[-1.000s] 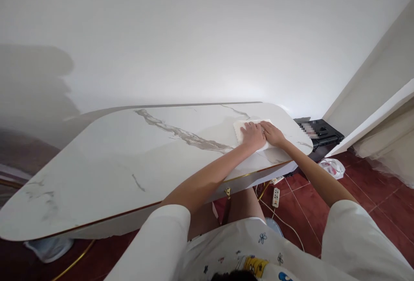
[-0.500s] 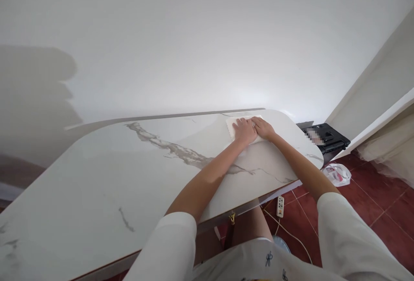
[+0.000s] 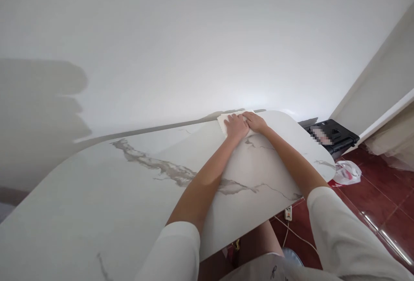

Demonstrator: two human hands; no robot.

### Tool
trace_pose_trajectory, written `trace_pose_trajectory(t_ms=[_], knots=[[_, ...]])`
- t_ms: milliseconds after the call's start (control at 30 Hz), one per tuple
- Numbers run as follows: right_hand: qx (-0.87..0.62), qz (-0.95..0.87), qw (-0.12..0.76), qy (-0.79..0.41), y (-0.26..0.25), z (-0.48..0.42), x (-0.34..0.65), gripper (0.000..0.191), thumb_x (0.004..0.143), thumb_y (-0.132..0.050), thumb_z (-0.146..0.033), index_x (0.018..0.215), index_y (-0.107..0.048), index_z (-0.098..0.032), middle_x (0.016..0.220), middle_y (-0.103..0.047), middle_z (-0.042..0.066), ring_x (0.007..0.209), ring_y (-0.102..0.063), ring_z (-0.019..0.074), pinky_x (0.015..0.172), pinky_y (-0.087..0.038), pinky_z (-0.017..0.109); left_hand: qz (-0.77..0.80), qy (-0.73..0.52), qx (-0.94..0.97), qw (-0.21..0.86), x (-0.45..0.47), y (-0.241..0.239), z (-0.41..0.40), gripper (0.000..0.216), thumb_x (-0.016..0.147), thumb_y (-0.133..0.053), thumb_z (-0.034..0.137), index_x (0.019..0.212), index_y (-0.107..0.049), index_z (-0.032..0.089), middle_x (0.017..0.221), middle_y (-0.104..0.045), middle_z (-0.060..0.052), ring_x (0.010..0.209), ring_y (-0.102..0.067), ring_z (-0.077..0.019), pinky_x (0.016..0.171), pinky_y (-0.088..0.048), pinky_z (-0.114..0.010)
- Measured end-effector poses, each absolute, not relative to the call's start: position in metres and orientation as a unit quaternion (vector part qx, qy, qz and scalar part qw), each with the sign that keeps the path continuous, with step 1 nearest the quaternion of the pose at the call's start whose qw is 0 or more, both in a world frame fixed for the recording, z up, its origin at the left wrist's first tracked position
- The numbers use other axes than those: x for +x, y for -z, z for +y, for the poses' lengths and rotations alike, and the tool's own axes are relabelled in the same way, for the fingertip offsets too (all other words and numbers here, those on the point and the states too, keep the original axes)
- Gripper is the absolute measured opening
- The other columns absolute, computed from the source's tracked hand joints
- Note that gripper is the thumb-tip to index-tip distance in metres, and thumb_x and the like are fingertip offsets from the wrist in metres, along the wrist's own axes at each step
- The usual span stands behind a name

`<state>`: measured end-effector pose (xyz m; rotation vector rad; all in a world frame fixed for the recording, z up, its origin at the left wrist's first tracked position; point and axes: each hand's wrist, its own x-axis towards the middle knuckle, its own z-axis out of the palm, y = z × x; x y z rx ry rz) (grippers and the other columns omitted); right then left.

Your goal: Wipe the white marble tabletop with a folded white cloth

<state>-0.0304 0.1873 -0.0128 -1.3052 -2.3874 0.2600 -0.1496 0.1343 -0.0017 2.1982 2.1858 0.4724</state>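
A white cloth point(image 3: 221, 122) with a scalloped edge lies at the back edge of a white marble-patterned table point(image 3: 136, 212), by the wall. My left hand point(image 3: 237, 127) presses on it, the fingers slightly spread and bent against the fabric. Close against it on the right, my right hand point(image 3: 256, 122) grips the cloth's right part, its fingertips meeting the left hand. Both arms reach forward across the tabletop. Much of the cloth is hidden under the hands.
A white wall point(image 3: 207, 39) rises along the table's back edge. To the right are a black case point(image 3: 339, 133) and a clear plastic bag point(image 3: 349, 173) on the red tile floor point(image 3: 375, 194). A power strip point(image 3: 288, 213) with a cable lies below the front edge.
Both hands and the cloth have slid left and back, so the cloth now reaches the table's rear edge. The camera view has shifted slightly.
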Motion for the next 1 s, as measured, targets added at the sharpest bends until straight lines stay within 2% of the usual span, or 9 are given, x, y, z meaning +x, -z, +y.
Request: trace_pose_trajectory(t_ms=[267,467,700,1000], knots=[[-0.463,-0.855,0.201,-0.118,0.015,0.215,-0.022,0.050,0.091,-0.032,-0.016,0.136,-0.052,-0.018,0.145,-0.052,0.006,0.134,-0.043,0.0228,0.112,-0.037,0.045,0.696,-0.176,0.696,-0.011,-0.141,0.006,0.158,0.040,0.093,-0.033,0.028,0.125,-0.053,0.014,0.132,-0.054,-0.021,0.122,-0.045,-0.0359,0.097,-0.034,-0.050],[-0.482,-0.849,0.185,-0.111,0.018,0.232,-0.019,0.050,0.091,-0.033,-0.018,0.138,-0.051,-0.016,0.147,-0.050,0.007,0.136,-0.043,0.0232,0.114,-0.034,0.044,0.713,-0.175,0.678,-0.021,-0.134,0.006,0.168,0.041,0.093,-0.032,0.027,0.126,-0.053,0.013,0.133,-0.053,-0.019,0.124,-0.044,-0.0339,0.099,-0.032,-0.048],[-0.457,-0.864,0.190,-0.092,0.024,0.233,-0.002,0.051,0.091,-0.031,-0.018,0.139,-0.051,-0.017,0.147,-0.051,0.006,0.137,-0.042,0.0219,0.116,-0.033,0.043,0.713,-0.163,0.682,-0.009,-0.120,0.004,0.159,0.043,0.094,-0.032,0.029,0.128,-0.052,0.011,0.137,-0.050,-0.021,0.126,-0.041,-0.0346,0.101,-0.031,-0.048],[-0.478,-0.853,0.195,-0.082,0.027,0.204,0.023,0.053,0.092,-0.030,-0.022,0.142,-0.049,-0.018,0.150,-0.046,0.005,0.141,-0.037,0.0214,0.119,-0.028,0.043,0.698,-0.151,0.700,0.004,-0.102,0.001,0.132,0.046,0.095,-0.029,0.028,0.134,-0.047,0.014,0.145,-0.043,-0.019,0.135,-0.033,-0.0342,0.105,-0.029,-0.051]])
